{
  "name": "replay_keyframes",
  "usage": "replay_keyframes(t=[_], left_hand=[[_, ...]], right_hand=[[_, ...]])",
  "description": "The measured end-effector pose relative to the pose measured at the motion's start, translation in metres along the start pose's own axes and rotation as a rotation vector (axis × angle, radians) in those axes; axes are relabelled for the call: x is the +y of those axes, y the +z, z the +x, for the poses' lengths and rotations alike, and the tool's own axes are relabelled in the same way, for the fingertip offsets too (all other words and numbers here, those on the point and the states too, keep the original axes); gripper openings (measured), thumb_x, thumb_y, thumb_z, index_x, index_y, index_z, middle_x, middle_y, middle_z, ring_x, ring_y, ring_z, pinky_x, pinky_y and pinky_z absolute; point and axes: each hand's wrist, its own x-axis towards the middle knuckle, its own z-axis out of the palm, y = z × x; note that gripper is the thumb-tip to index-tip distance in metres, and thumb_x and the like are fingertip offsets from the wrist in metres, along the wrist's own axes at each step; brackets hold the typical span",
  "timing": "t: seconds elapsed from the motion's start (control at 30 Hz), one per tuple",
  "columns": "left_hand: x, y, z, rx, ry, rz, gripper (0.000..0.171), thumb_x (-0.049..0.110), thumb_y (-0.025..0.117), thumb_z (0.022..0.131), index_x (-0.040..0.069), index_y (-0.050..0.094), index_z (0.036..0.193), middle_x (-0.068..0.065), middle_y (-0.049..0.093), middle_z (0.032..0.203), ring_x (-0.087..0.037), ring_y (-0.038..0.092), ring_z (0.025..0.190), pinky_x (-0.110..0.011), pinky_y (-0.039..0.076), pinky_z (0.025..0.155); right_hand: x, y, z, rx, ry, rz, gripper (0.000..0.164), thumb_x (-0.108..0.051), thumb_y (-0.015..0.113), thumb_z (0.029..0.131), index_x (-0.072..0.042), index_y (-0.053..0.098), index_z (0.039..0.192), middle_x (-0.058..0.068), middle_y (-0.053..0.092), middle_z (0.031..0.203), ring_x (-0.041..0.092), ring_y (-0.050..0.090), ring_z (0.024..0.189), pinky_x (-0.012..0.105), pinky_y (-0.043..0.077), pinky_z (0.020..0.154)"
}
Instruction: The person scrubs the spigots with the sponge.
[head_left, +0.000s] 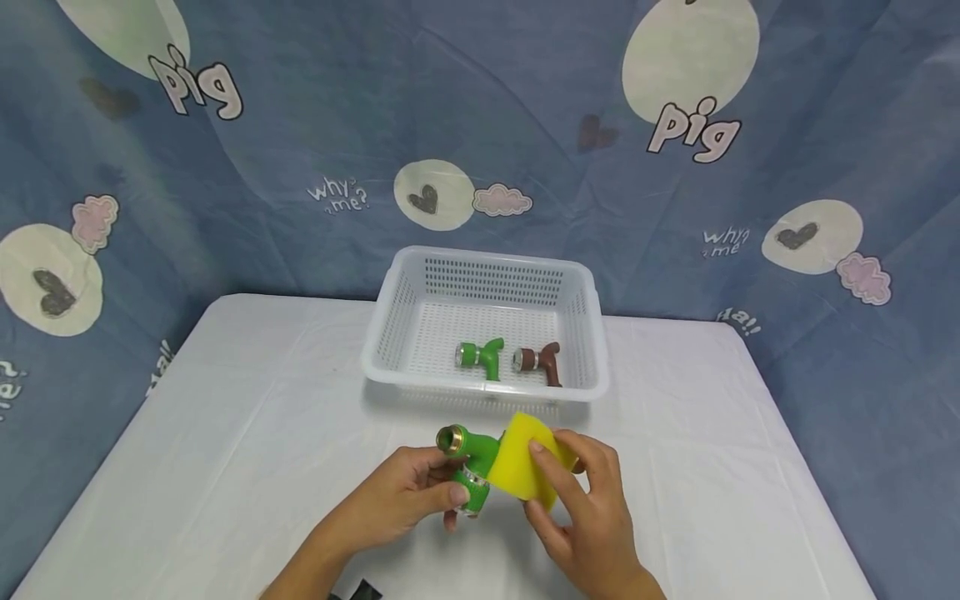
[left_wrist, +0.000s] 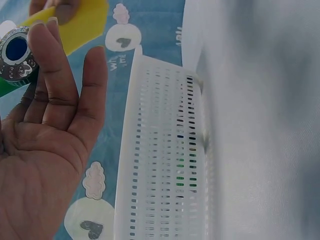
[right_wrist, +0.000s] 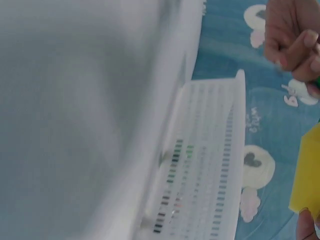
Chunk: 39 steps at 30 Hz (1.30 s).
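Note:
Above the front of the table, my left hand grips a green Y-shaped pipe fitting between thumb and fingers. One end has a brass-coloured ring and faces up to the left; a silver band circles the lower branch. In the left wrist view, a patterned metal end with a blue centre shows beside the left fingers. A yellow cloth-like sheet is pinched by my right hand, bent against the fitting's right side and hiding that part. The right wrist view shows the sheet at its right edge.
Behind the hands stands a white perforated basket. Inside it lie a smaller-looking green fitting and a brown one. A blue printed curtain hangs behind the white-covered table. A black object shows at the bottom edge.

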Motion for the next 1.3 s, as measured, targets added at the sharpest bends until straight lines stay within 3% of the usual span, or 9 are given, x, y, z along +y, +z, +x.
replay_keyframes(t=[0.13, 0.3, 0.4, 0.57, 0.77, 0.93, 1.07, 1.3], left_hand=[[0.001, 0.000, 0.000, 0.000, -0.012, -0.005, 0.035, 0.020, 0.066, 0.106, -0.005, 0.065, 0.131, -0.010, 0.074, 0.099, -0.018, 0.069, 0.080, -0.044, 0.064, 0.068], [0.002, 0.001, 0.000, 0.025, -0.040, 0.022, 0.032, 0.018, 0.068, 0.104, -0.002, 0.067, 0.129, -0.011, 0.074, 0.101, -0.028, 0.069, 0.081, -0.046, 0.063, 0.068], [0.002, 0.002, 0.001, 0.031, -0.049, 0.044, 0.030, 0.022, 0.070, 0.103, 0.001, 0.070, 0.125, -0.008, 0.074, 0.098, -0.022, 0.068, 0.079, -0.045, 0.063, 0.067], [0.000, 0.005, 0.002, 0.002, 0.011, 0.045, 0.031, 0.028, 0.070, 0.103, 0.002, 0.072, 0.120, -0.005, 0.075, 0.094, -0.013, 0.066, 0.075, -0.045, 0.063, 0.064], [0.000, 0.004, 0.001, 0.000, 0.017, 0.027, 0.030, 0.022, 0.067, 0.105, -0.002, 0.070, 0.122, -0.006, 0.075, 0.096, -0.012, 0.068, 0.076, -0.043, 0.063, 0.065], [0.000, 0.002, 0.000, -0.022, 0.040, -0.053, 0.040, 0.022, 0.063, 0.107, -0.010, 0.063, 0.132, -0.011, 0.074, 0.102, -0.016, 0.069, 0.082, -0.038, 0.063, 0.066], [-0.001, 0.001, -0.001, -0.029, 0.041, -0.072, 0.040, 0.022, 0.062, 0.108, -0.010, 0.062, 0.132, -0.010, 0.073, 0.105, -0.015, 0.069, 0.085, -0.035, 0.063, 0.067], [-0.001, 0.000, -0.001, -0.004, 0.024, -0.024, 0.036, 0.020, 0.063, 0.108, -0.005, 0.064, 0.133, -0.010, 0.073, 0.100, -0.012, 0.066, 0.078, -0.036, 0.062, 0.066]], right_hand=[[0.005, -0.004, -0.003, -0.016, 0.049, -0.022, 0.043, -0.037, 0.059, 0.107, -0.002, 0.070, 0.129, 0.025, 0.060, 0.124, 0.036, 0.051, 0.106, 0.030, 0.041, 0.080], [0.004, -0.006, 0.003, 0.029, 0.016, 0.010, 0.044, -0.038, 0.062, 0.105, 0.000, 0.069, 0.126, 0.026, 0.060, 0.121, 0.035, 0.051, 0.104, 0.030, 0.041, 0.078], [0.000, -0.004, 0.008, 0.057, -0.042, 0.052, 0.042, -0.035, 0.065, 0.104, 0.002, 0.070, 0.122, 0.028, 0.060, 0.119, 0.035, 0.051, 0.103, 0.030, 0.042, 0.076], [-0.006, 0.000, 0.012, 0.066, -0.090, 0.078, 0.039, -0.033, 0.064, 0.105, 0.003, 0.070, 0.120, 0.029, 0.060, 0.116, 0.034, 0.051, 0.101, 0.030, 0.042, 0.075], [0.000, 0.001, 0.007, 0.053, -0.063, 0.024, 0.037, -0.032, 0.063, 0.106, 0.001, 0.070, 0.121, 0.027, 0.060, 0.117, 0.036, 0.052, 0.101, 0.030, 0.043, 0.074], [0.009, -0.001, -0.001, 0.036, 0.003, -0.013, 0.041, -0.035, 0.062, 0.107, 0.000, 0.070, 0.125, 0.026, 0.060, 0.119, 0.036, 0.052, 0.102, 0.031, 0.042, 0.076], [0.013, -0.002, -0.004, 0.048, 0.027, -0.023, 0.042, -0.037, 0.062, 0.106, 0.000, 0.070, 0.125, 0.027, 0.060, 0.120, 0.036, 0.051, 0.101, 0.031, 0.041, 0.076], [0.003, -0.001, 0.006, 0.089, -0.040, 0.057, 0.040, -0.034, 0.066, 0.104, 0.002, 0.070, 0.120, 0.028, 0.059, 0.116, 0.035, 0.051, 0.101, 0.030, 0.042, 0.074]])
